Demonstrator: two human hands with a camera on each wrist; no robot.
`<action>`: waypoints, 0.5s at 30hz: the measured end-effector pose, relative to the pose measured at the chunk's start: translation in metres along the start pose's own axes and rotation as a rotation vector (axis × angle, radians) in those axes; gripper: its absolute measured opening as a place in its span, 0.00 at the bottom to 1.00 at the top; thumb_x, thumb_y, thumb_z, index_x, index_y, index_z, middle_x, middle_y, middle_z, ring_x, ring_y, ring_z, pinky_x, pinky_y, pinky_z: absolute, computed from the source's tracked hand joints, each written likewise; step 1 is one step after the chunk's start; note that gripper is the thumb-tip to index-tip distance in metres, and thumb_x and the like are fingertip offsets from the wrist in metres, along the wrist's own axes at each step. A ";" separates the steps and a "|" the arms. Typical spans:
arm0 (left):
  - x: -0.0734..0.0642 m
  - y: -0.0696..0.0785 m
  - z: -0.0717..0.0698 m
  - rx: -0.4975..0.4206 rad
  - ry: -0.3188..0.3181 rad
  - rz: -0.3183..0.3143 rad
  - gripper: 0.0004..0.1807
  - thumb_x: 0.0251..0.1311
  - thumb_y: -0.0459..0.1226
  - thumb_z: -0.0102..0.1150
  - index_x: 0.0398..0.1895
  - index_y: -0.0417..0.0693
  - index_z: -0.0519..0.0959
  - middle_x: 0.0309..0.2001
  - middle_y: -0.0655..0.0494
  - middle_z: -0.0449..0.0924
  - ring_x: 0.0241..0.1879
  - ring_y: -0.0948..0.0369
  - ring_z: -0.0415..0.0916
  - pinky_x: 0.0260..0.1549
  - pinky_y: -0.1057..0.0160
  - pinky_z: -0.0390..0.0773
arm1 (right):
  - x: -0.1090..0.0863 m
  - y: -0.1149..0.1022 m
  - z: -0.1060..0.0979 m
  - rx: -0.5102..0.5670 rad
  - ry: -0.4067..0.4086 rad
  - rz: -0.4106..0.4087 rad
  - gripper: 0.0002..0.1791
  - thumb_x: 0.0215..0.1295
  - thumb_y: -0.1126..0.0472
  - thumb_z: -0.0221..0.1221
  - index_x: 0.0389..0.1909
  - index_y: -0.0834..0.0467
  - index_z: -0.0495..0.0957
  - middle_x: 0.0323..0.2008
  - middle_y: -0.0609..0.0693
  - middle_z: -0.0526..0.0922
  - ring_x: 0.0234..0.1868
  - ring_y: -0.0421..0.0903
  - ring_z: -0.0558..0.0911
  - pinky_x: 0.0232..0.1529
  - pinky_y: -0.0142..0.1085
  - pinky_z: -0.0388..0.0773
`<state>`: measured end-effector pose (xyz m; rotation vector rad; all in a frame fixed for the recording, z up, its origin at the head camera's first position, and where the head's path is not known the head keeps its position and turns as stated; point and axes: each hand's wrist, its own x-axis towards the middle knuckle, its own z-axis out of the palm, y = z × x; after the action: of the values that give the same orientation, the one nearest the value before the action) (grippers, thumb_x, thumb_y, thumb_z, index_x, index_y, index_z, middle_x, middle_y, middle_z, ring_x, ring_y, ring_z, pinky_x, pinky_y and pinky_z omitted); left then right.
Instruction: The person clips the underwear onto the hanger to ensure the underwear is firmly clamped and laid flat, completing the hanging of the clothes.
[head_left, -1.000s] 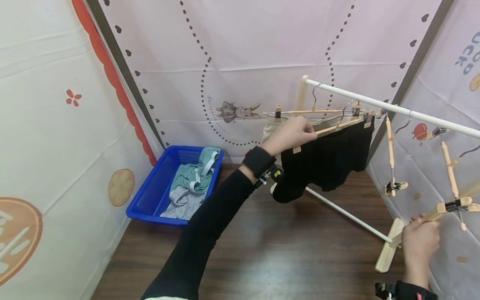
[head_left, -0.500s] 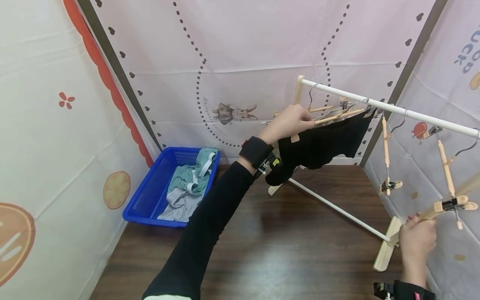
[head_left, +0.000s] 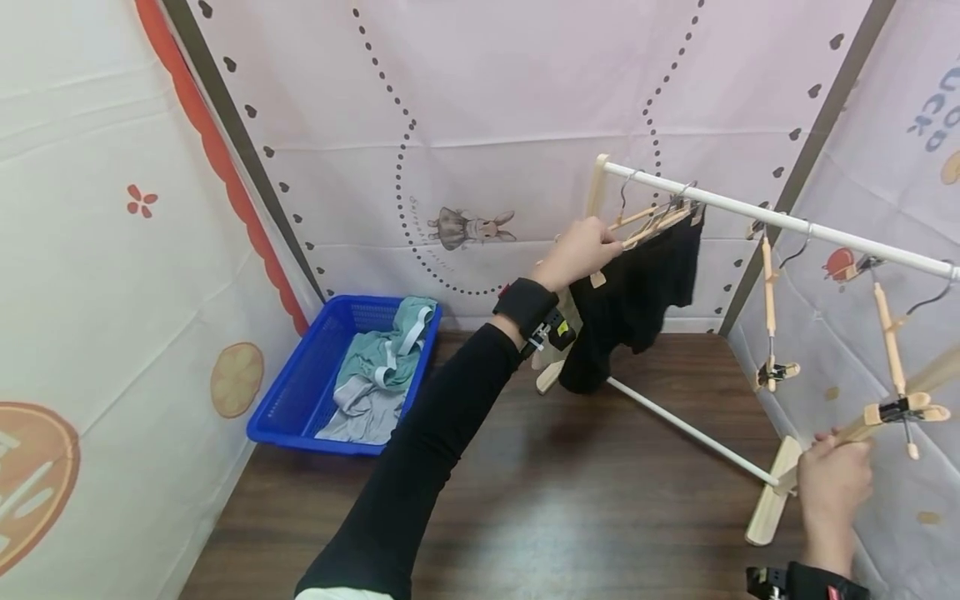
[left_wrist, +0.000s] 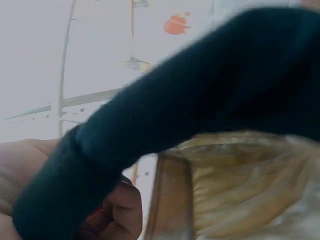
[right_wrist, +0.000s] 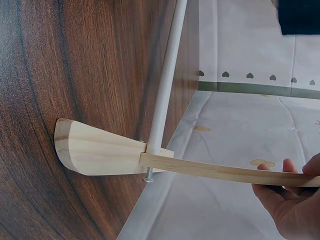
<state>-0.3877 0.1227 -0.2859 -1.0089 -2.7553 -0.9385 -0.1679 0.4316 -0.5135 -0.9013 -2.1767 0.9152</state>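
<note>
With its fingertips, my left hand (head_left: 579, 252) pinches the near end of a wooden clip hanger (head_left: 656, 229). Black shorts (head_left: 637, 287) hang from this hanger's clips, just under the white rail (head_left: 757, 215) of a small clothes rack. A pale garment (head_left: 562, 333) shows partly behind them. Dark cloth (left_wrist: 165, 95) crosses the left wrist view and hides much of that hand. My right hand (head_left: 834, 483) grips the rack's wooden side post (head_left: 855, 431). The right wrist view shows its fingers (right_wrist: 270, 197) curled round the post (right_wrist: 215, 170) above the wooden foot (right_wrist: 100, 147).
A blue basket (head_left: 262, 417) with green and grey clothes (head_left: 382, 358) stands on the dark wood floor (head_left: 570, 500) at the left. Bare clip hangers (head_left: 770, 292) hang along the right part of the rail. A white lower bar (head_left: 690, 429) joins the rack's feet. Printed cloth walls surround it.
The hanger with the black shorts has slid left along the rail and turned, bunching closer to the hangers behind. My left hand has moved slightly left; my right hand keeps its hold.
</note>
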 end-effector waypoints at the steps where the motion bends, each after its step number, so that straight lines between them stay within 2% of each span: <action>1: 0.000 -0.002 0.002 0.005 0.006 -0.012 0.24 0.75 0.37 0.51 0.15 0.46 0.68 0.20 0.59 0.56 0.19 0.64 0.55 0.21 0.70 0.53 | 0.000 0.000 0.001 0.002 -0.005 0.003 0.22 0.75 0.63 0.38 0.61 0.74 0.66 0.51 0.73 0.79 0.49 0.78 0.75 0.45 0.66 0.66; 5: -0.002 -0.008 0.011 0.074 0.036 -0.027 0.18 0.76 0.39 0.51 0.26 0.44 0.81 0.20 0.59 0.60 0.22 0.63 0.61 0.24 0.70 0.57 | 0.001 0.000 0.003 0.008 -0.020 0.015 0.23 0.76 0.63 0.38 0.62 0.74 0.65 0.52 0.73 0.79 0.51 0.77 0.75 0.46 0.66 0.65; 7: -0.002 -0.011 0.015 0.126 0.050 -0.026 0.16 0.77 0.40 0.50 0.33 0.44 0.83 0.21 0.59 0.63 0.23 0.62 0.64 0.25 0.70 0.59 | 0.003 0.000 0.004 0.007 -0.019 0.017 0.23 0.76 0.62 0.38 0.62 0.74 0.65 0.52 0.73 0.79 0.51 0.78 0.74 0.47 0.67 0.65; 11: -0.004 -0.017 0.023 0.247 0.056 -0.008 0.15 0.79 0.42 0.47 0.39 0.45 0.80 0.26 0.58 0.70 0.27 0.62 0.69 0.28 0.70 0.65 | 0.004 0.001 0.005 0.006 -0.016 0.021 0.23 0.76 0.62 0.38 0.62 0.73 0.66 0.52 0.73 0.79 0.52 0.78 0.74 0.47 0.67 0.64; 15: -0.008 -0.017 0.026 0.398 0.049 0.009 0.13 0.80 0.42 0.44 0.44 0.46 0.78 0.35 0.55 0.79 0.34 0.61 0.77 0.31 0.66 0.75 | 0.004 0.001 0.004 0.001 -0.020 0.031 0.24 0.76 0.62 0.37 0.62 0.74 0.66 0.53 0.74 0.78 0.52 0.78 0.74 0.48 0.68 0.64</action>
<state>-0.3880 0.1230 -0.3182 -0.9108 -2.7330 -0.3793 -0.1730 0.4341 -0.5158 -0.9316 -2.1846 0.9448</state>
